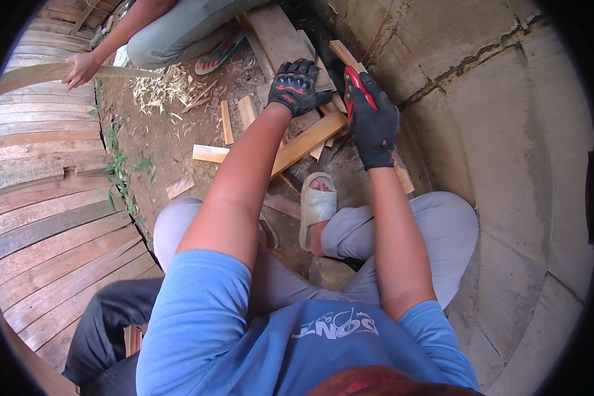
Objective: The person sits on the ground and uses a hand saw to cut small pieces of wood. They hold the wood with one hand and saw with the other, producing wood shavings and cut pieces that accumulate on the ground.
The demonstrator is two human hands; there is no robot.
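Observation:
My left hand (295,88), in a black glove with red trim and hard knuckle pads, rests on the wood pieces, its thumb out to the right. The fingers lie forward over a short wood block (324,82); their tips are partly hidden. To the right, my gloved right hand (374,122) is closed around a tool with a red handle (361,87). The rest of that tool is mostly hidden, so its kind is unclear. Just beyond it, a narrow wood strip (347,55) sticks up. Below both hands a longer wood strip (308,142) lies slanted.
A thick plank (277,34) lies ahead. Wood offcuts (210,153) and pale shavings (168,91) litter the ground. A concrete wall (488,132) rises close on the right, and a slatted wooden surface (46,178) stretches along the left. Another person's hand (82,68) holds a long wood strip (30,78).

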